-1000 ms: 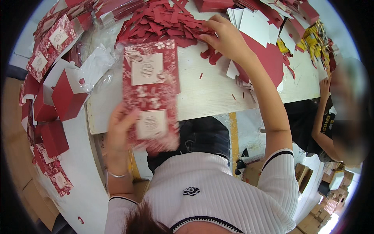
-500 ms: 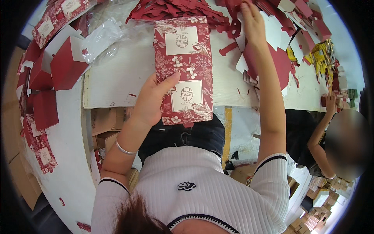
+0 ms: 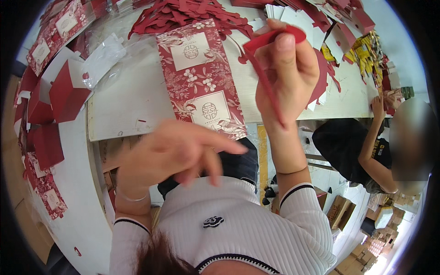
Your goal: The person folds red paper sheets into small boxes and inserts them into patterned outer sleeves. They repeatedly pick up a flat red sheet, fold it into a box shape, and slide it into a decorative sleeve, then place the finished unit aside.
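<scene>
Spreading around and beyond the grip of the right hand (image 3: 291,75) is a white table (image 3: 128,107). Farther off, to the grip's left, lies a heap of red cut strips (image 3: 188,16). Closer on that side, a red patterned panel (image 3: 199,80) with two pale squares reaches the table's near edge. Well left of the grip stands an open red box (image 3: 68,91). Nearer the body and left of the grip, the left hand (image 3: 169,151) is blurred, fingers loose and parted, forefinger stretched out; whether it touches the panel I cannot tell. The right hand's own grip is narrow, thumb and fingers pinching a single red strip (image 3: 263,77), which bends over them and trails toward the wrist. Left of both, a thin red sliver (image 3: 141,121) lies near the table's edge.
</scene>
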`<state>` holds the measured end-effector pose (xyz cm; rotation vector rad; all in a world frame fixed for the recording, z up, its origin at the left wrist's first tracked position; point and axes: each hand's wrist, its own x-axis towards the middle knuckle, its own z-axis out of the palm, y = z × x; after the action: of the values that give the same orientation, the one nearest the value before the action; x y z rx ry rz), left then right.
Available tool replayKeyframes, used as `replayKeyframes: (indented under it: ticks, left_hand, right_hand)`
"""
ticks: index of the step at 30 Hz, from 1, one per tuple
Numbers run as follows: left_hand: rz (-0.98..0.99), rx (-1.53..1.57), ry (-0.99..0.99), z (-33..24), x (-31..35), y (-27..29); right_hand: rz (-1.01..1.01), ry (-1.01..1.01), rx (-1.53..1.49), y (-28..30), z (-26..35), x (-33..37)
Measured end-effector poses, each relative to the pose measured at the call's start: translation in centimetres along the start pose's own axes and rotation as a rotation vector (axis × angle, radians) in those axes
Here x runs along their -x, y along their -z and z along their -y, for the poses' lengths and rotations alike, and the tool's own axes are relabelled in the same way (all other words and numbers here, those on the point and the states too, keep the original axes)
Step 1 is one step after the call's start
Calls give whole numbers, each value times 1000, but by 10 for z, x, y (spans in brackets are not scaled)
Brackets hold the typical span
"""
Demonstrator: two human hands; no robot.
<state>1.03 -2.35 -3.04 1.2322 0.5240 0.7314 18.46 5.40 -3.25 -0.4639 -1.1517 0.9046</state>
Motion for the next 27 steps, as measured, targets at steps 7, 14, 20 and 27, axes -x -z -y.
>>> replayKeyframes:
  ticks: [7,14,20,27]
  left_hand:
    - [179,771,74,24,-26,-9]
    - [-116,592,75,28,-30,-4]
    - [-10,688,165,42,-28,0]
    - [-357,569,-201,21,-24,2]
  right_hand:
    - [537,481,399,12,20,7]
    - [578,226,96,13,29,53]
    - [565,258,-75,13,17,57]
    - [368,97,258,20,15,76]
